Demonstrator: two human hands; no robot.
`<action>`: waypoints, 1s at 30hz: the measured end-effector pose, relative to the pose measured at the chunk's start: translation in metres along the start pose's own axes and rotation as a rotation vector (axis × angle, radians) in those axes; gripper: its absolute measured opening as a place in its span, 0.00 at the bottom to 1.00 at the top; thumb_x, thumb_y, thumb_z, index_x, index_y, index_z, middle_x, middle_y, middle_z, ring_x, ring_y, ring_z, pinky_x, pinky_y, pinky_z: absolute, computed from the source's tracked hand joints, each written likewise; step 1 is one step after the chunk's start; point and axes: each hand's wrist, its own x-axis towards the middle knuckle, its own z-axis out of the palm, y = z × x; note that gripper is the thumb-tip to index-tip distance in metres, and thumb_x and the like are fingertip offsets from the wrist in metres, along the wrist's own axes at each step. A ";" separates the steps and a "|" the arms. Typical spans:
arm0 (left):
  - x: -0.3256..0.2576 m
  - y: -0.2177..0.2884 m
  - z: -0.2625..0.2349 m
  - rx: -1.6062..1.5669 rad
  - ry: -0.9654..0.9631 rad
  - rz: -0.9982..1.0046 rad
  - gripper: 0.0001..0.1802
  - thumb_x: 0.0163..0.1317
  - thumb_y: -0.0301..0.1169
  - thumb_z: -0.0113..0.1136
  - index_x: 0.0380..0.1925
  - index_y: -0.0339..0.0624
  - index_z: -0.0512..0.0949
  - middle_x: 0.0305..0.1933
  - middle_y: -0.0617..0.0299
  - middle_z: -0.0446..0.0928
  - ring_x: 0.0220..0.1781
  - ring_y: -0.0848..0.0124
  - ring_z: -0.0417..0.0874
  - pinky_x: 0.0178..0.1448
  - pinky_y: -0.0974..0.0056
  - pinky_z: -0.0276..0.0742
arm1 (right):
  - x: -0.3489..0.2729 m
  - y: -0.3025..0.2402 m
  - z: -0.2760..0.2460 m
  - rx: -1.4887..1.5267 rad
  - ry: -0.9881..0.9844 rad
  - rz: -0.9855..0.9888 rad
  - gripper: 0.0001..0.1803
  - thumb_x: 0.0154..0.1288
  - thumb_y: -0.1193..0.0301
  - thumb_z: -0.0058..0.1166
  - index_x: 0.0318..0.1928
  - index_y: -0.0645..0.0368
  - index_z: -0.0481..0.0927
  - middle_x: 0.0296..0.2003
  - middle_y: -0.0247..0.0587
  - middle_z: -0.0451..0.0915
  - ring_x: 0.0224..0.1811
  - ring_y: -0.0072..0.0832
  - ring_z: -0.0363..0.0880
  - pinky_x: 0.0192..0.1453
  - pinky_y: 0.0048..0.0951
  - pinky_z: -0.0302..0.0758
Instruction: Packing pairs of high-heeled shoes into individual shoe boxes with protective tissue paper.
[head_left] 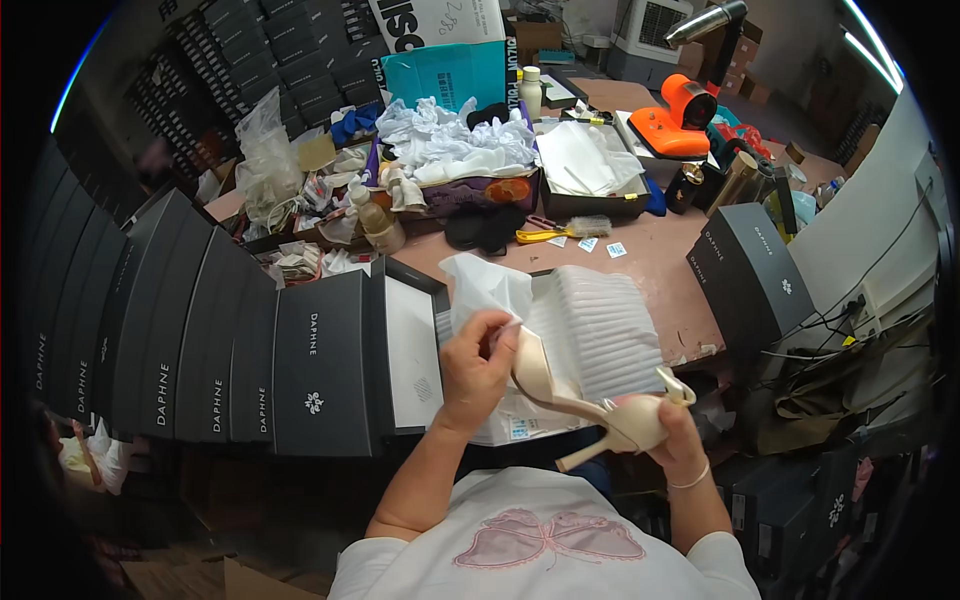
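The pink table [640, 265] is crowded, a row of dark shoe boxes [180, 340] standing along your left. One open box [400, 345] sits in front of you. Over it, your right hand [672, 432] has a closed grip on the heel end of the cream high-heeled shoe [590, 400]; your left hand [475, 365] pinches white tissue paper [485, 285] at the toe. Best to feed it in evenly, shoe held steady.

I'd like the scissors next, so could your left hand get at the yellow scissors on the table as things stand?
Probably not at once: the left hand is busy with tissue paper at the shoe, and the scissors lie beyond the open box.
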 end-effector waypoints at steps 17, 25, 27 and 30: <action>-0.023 0.011 -0.021 -0.021 -0.085 0.110 0.05 0.63 0.27 0.61 0.35 0.37 0.78 0.23 0.69 0.74 0.24 0.82 0.70 0.28 0.74 0.67 | 0.037 0.039 0.036 0.493 0.098 0.145 0.39 0.66 0.41 0.44 0.63 0.63 0.66 0.50 0.55 0.78 0.42 0.51 0.83 0.41 0.41 0.87; 0.005 -0.008 -0.023 0.066 0.071 -0.014 0.07 0.63 0.29 0.61 0.35 0.36 0.78 0.21 0.67 0.74 0.22 0.81 0.70 0.26 0.73 0.67 | 0.042 0.056 0.004 0.921 0.025 0.245 0.33 0.65 0.41 0.46 0.55 0.56 0.76 0.47 0.48 0.80 0.37 0.42 0.83 0.36 0.30 0.86; 0.001 -0.005 -0.015 0.028 0.035 -0.007 0.06 0.63 0.28 0.61 0.35 0.36 0.78 0.21 0.66 0.74 0.22 0.80 0.70 0.26 0.72 0.67 | 0.041 0.059 0.004 0.960 0.012 0.235 0.33 0.65 0.41 0.46 0.55 0.55 0.77 0.47 0.47 0.80 0.36 0.42 0.83 0.35 0.30 0.86; -0.019 0.006 -0.008 0.014 -0.061 0.006 0.05 0.62 0.25 0.62 0.37 0.36 0.78 0.26 0.71 0.73 0.26 0.84 0.68 0.29 0.75 0.66 | 0.038 0.055 0.010 0.980 -0.086 0.189 0.33 0.65 0.44 0.48 0.59 0.56 0.72 0.50 0.51 0.79 0.43 0.45 0.83 0.43 0.39 0.86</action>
